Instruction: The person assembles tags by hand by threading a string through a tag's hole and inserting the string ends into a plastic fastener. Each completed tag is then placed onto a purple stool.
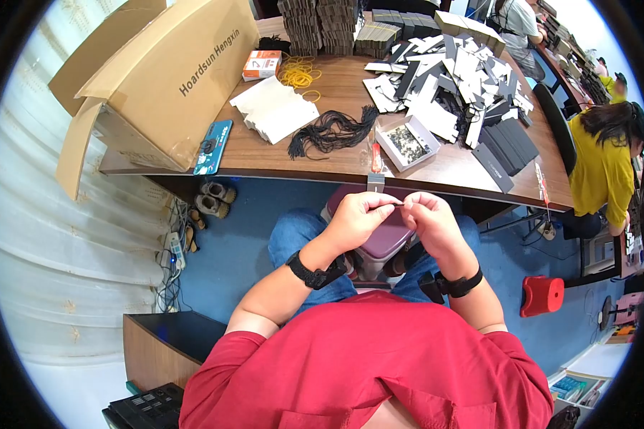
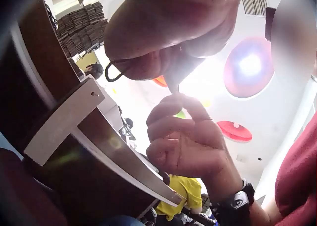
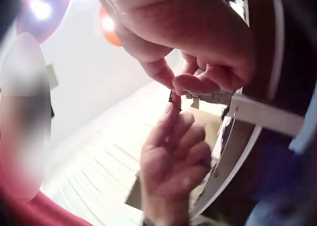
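Observation:
Over the lap, my left hand (image 1: pixel 363 217) and right hand (image 1: pixel 431 218) meet at the fingertips. Between them is a thin black cord (image 3: pixel 171 96), pinched from both sides. A small loop of the cord (image 2: pixel 113 73) sticks out beside the left fingers in the left wrist view; the rest is hidden in the hands. Just beyond the hands, a card tag (image 2: pixel 67 119) with a punched hole juts over the table edge. On the table behind lie a bundle of black cords (image 1: pixel 333 132) and a white box (image 1: pixel 388 152) of small metallic pieces.
The wooden table (image 1: pixel 265 163) bears a pile of black and white tags (image 1: pixel 447 75), black cards (image 1: pixel 511 146), white card strips (image 1: pixel 275 111), yellow rubber bands (image 1: pixel 298 71) and a large carton (image 1: pixel 172 79). A purple stool (image 1: pixel 383 243) stands below the hands. A person in yellow (image 1: pixel 599 161) sits at right.

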Available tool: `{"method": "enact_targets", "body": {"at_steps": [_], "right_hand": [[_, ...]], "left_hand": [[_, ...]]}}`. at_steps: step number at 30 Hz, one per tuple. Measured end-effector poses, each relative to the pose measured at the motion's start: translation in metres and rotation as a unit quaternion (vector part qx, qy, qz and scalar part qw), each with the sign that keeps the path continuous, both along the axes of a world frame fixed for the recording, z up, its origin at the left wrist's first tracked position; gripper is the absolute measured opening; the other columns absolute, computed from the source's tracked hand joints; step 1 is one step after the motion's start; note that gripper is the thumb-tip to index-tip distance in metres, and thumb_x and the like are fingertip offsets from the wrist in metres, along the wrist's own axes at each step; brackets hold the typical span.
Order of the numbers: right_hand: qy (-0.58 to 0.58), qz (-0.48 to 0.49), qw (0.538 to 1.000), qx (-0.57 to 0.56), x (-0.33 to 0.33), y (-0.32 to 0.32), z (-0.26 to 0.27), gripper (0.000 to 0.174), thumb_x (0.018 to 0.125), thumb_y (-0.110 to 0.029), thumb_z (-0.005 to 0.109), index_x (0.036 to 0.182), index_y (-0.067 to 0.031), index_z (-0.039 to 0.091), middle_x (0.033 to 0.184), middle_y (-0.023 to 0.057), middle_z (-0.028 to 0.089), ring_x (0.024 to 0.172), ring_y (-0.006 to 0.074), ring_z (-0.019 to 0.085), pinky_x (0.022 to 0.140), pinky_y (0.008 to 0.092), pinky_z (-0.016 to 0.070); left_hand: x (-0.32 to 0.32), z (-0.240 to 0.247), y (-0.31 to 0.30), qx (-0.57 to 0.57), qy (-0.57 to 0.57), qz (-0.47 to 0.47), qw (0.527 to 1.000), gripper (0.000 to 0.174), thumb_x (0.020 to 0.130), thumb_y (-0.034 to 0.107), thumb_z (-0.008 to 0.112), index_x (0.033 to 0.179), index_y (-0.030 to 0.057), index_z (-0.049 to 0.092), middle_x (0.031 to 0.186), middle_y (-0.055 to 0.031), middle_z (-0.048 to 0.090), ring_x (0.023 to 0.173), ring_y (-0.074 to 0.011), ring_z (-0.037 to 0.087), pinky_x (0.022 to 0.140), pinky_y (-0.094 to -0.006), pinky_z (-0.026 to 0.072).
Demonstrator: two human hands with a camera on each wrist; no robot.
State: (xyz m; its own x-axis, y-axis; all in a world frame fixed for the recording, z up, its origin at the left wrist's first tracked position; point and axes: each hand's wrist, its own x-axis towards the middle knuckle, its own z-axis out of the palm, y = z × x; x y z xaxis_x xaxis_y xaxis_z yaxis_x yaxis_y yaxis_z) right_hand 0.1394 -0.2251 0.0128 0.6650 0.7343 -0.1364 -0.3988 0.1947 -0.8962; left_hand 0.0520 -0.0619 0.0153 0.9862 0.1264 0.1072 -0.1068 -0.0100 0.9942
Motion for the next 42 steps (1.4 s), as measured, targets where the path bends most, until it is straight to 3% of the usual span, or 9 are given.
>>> {"method": "enact_targets", "body": {"at_steps": [3, 10, 13, 17, 24, 28, 34, 37, 42], "right_hand": [[-0.162, -0.063, 0.981, -0.082, -0.006, -0.001, 0.01, 0.008, 0.083, -0.009, 0.066, 0.087, -0.0017, 0.063, 0.074, -0.0004, 0.06, 0.062, 0.0045, 0.05, 0.057, 0.0176, 0.038], [0.021, -0.022, 1.0, 0.005, 0.005, -0.011, 0.007, 0.011, 0.084, -0.01, 0.064, 0.091, -0.0013, 0.064, 0.082, 0.0033, 0.062, 0.069, 0.009, 0.054, 0.063, 0.0216, 0.0427], [-0.422, -0.142, 0.893, -0.064, -0.005, -0.005, 0.018, 0.018, 0.079, -0.01, 0.065, 0.095, -0.0011, 0.064, 0.089, 0.0075, 0.061, 0.078, 0.0147, 0.056, 0.068, 0.0269, 0.0447], [-0.685, -0.068, 0.721, -0.082, -0.001, 0.002, 0.038, 0.028, 0.067, -0.005, 0.07, 0.095, -0.0042, 0.065, 0.094, 0.0087, 0.059, 0.085, 0.0239, 0.057, 0.076, 0.0342, 0.0445], [-0.719, -0.033, 0.69, -0.08, 0.007, 0.005, 0.044, 0.02, 0.062, -0.001, 0.071, 0.079, -0.0074, 0.061, 0.084, 0.004, 0.06, 0.078, 0.0223, 0.056, 0.071, 0.0337, 0.0426], [-0.712, -0.054, 0.695, -0.089, 0.009, 0.0, 0.046, 0.021, 0.061, 0.001, 0.07, 0.077, -0.0063, 0.06, 0.081, 0.0054, 0.059, 0.075, 0.0237, 0.057, 0.068, 0.0327, 0.0449], [-0.571, -0.02, 0.812, -0.116, 0.003, -0.004, 0.043, 0.015, 0.07, -0.002, 0.07, 0.081, -0.0035, 0.06, 0.076, 0.0072, 0.061, 0.068, 0.019, 0.06, 0.061, 0.0272, 0.0473], [-0.18, 0.034, 0.975, -0.125, 0.003, -0.006, 0.034, 0.009, 0.078, -0.004, 0.068, 0.082, -0.0014, 0.062, 0.078, 0.0068, 0.064, 0.067, 0.0131, 0.059, 0.062, 0.0241, 0.0473], [0.098, 0.051, 0.994, 0.012, 0.011, -0.009, 0.026, 0.021, 0.091, -0.019, 0.056, 0.094, 0.0009, 0.063, 0.084, 0.0071, 0.064, 0.071, 0.0124, 0.06, 0.064, 0.0234, 0.0485]], "left_hand": [[-0.001, 0.001, 0.0, 0.029, 0.006, 0.014, 0.999, 0.018, 0.088, 0.007, 0.055, 0.1, -0.0005, 0.067, 0.086, -0.0012, 0.065, 0.081, -0.0064, 0.056, 0.073, -0.022, 0.0453], [0.003, 0.001, -0.002, 0.041, 0.003, 0.019, 0.999, 0.021, 0.088, 0.01, 0.055, 0.101, -0.0023, 0.066, 0.086, -0.0056, 0.067, 0.08, -0.008, 0.057, 0.072, -0.0235, 0.046], [0.002, -0.002, -0.003, 0.007, 0.015, 0.01, 1.0, 0.02, 0.09, 0.01, 0.055, 0.102, -0.003, 0.066, 0.083, -0.0008, 0.063, 0.077, -0.0058, 0.053, 0.069, -0.0204, 0.0432], [0.001, 0.002, 0.003, -0.157, 0.105, -0.067, 0.98, 0.019, 0.091, 0.012, 0.054, 0.101, -0.0021, 0.063, 0.067, 0.0045, 0.052, 0.055, -0.0016, 0.041, 0.049, -0.0176, 0.0334], [0.0, -0.003, 0.015, -0.366, 0.19, -0.186, 0.892, 0.021, 0.092, 0.015, 0.054, 0.106, -0.0002, 0.059, 0.059, 0.0094, 0.038, 0.044, 0.0001, 0.024, 0.04, -0.0172, 0.0178], [0.0, 0.001, 0.003, -0.208, 0.115, -0.077, 0.968, 0.016, 0.09, 0.01, 0.057, 0.1, -0.0006, 0.062, 0.063, 0.0082, 0.046, 0.05, 0.0008, 0.033, 0.044, -0.0169, 0.0259], [-0.006, 0.004, -0.003, 0.028, 0.037, 0.016, 0.999, 0.009, 0.084, 0.005, 0.063, 0.089, -0.0016, 0.064, 0.077, 0.0027, 0.058, 0.07, -0.0017, 0.05, 0.063, -0.0171, 0.0419], [-0.007, 0.011, -0.004, 0.054, 0.056, 0.03, 0.996, 0.009, 0.083, 0.005, 0.064, 0.089, -0.0017, 0.063, 0.081, 0.0013, 0.059, 0.073, -0.0026, 0.051, 0.066, -0.0174, 0.0433], [-0.002, -0.007, -0.003, -0.053, 0.019, 0.045, 0.997, 0.01, 0.083, 0.003, 0.063, 0.092, -0.0012, 0.061, 0.084, 0.0005, 0.06, 0.074, -0.0029, 0.053, 0.066, -0.0178, 0.0443]]}}
